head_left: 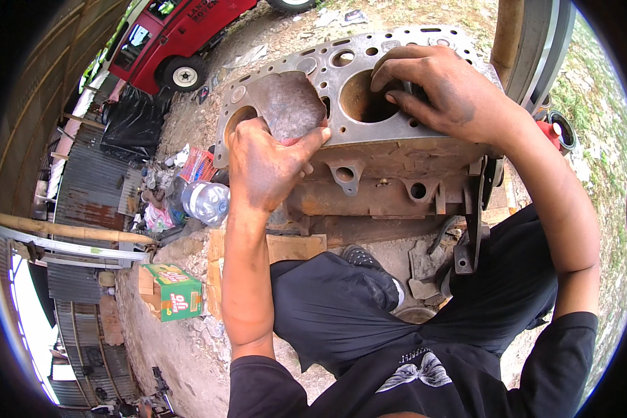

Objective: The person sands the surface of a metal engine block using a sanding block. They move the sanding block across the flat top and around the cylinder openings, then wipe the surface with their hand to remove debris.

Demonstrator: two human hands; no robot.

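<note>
While the left hand (258, 167) pinches a brown sheet (290, 104), the right hand (447, 90), fingers parted, curves over a hole (361, 102) in the engine block (390, 164).

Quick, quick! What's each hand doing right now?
Left hand: closed, holding a worn brownish sheet.
Right hand: open, at a round hole in the engine block.

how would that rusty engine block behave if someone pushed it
The engine block would probably be heavy and hard to shift, being a bulky, rusted metal body. It should feel stiff, judging by the thick metal around the wide cylinder bore. Rolling seems unlikely given its long, blocky shape.
</note>
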